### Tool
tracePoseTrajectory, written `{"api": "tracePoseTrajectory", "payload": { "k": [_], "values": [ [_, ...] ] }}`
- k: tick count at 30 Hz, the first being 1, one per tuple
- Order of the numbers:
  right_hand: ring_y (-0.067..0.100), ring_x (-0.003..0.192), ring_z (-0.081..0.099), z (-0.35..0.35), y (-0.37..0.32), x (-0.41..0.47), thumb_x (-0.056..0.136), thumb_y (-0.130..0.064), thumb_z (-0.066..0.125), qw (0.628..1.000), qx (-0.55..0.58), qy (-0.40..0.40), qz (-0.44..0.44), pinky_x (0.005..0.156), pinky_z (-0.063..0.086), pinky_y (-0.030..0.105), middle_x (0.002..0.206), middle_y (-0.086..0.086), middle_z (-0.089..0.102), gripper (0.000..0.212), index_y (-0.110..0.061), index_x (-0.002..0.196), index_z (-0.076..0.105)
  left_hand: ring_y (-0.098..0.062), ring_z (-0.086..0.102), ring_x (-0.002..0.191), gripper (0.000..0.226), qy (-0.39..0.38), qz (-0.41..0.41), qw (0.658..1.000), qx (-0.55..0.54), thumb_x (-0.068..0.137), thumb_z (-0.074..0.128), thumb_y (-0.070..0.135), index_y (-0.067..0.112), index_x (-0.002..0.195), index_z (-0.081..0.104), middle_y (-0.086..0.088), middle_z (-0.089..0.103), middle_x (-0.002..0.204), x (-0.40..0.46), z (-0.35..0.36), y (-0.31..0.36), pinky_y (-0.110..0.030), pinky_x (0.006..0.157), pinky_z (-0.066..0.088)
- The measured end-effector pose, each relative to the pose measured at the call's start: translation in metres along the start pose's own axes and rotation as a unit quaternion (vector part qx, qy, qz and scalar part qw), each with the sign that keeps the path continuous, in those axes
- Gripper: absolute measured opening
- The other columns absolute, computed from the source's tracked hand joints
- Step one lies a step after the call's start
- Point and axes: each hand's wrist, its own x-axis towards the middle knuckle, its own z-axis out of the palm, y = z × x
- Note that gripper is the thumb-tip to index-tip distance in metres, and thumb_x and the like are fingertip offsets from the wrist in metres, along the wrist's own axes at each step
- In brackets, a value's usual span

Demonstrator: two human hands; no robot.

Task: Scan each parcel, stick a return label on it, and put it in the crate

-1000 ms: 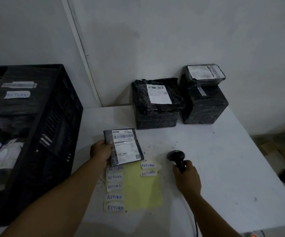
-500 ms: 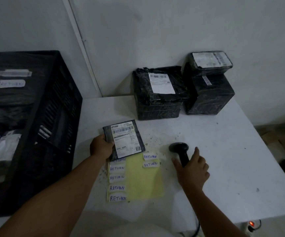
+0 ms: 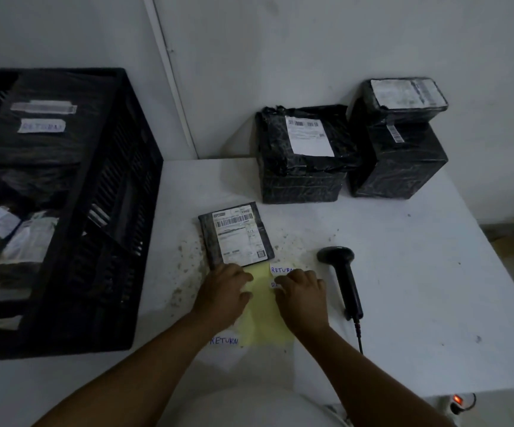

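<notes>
A small flat black parcel (image 3: 235,237) with a white shipping label lies on the white table (image 3: 403,272), free of both hands. Just below it is a yellow backing sheet (image 3: 265,315) with white RETURN labels (image 3: 281,270). My left hand (image 3: 223,292) rests palm down on the sheet's left side, covering several labels. My right hand (image 3: 301,295) presses its fingertips on a label at the sheet's right edge. The black barcode scanner (image 3: 340,277) lies on the table to the right of my right hand. The black crate (image 3: 117,211) stands at the left with labelled parcels inside.
Two stacks of black wrapped parcels stand at the back against the wall: a wide one (image 3: 303,152) and a taller one (image 3: 397,137). The scanner's cable runs off the near table edge. A red indicator light (image 3: 458,399) glows below the table's right corner.
My left hand set the small parcel down and moved onto the label sheet. My right hand let go of the scanner, which now lies flat, and moved left to the labels.
</notes>
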Motion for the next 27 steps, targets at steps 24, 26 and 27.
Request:
{"api": "tracePoseTrajectory", "payload": {
  "k": [24,26,27],
  "values": [
    [0.012,0.070,0.059,-0.032,0.006,0.011,0.103,-0.033,0.044,0.919,0.317,0.107,0.208,0.057,0.049,0.032,0.085,-0.003,0.059,0.014,-0.027,0.091,0.050,-0.020,0.047,0.119,0.041,-0.054,-0.025,0.998,0.028,0.087,0.071,0.034,0.017,0.125,0.067,0.003,0.058,0.127,-0.006,0.010,-0.003,-0.029,0.098,0.042],
    [0.007,0.073,0.059,-0.033,0.001,0.010,0.103,-0.035,0.044,0.931,0.292,0.101,0.192,0.060,0.053,0.032,0.090,-0.007,0.059,0.012,-0.028,0.098,0.052,-0.024,0.055,0.112,0.029,-0.011,-0.003,1.000,0.024,0.086,0.073,0.023,0.013,0.113,0.074,-0.001,0.066,0.119,-0.006,0.006,0.002,-0.028,0.095,0.045],
    [0.005,0.073,0.057,-0.032,-0.002,0.010,0.103,-0.034,0.045,0.938,0.280,0.101,0.180,0.060,0.052,0.030,0.092,-0.007,0.060,0.012,-0.027,0.101,0.053,-0.026,0.060,0.106,0.023,0.027,0.005,0.999,0.019,0.084,0.074,0.016,0.011,0.106,0.077,-0.003,0.070,0.112,-0.005,0.005,0.004,-0.029,0.093,0.047]
  ]
}}
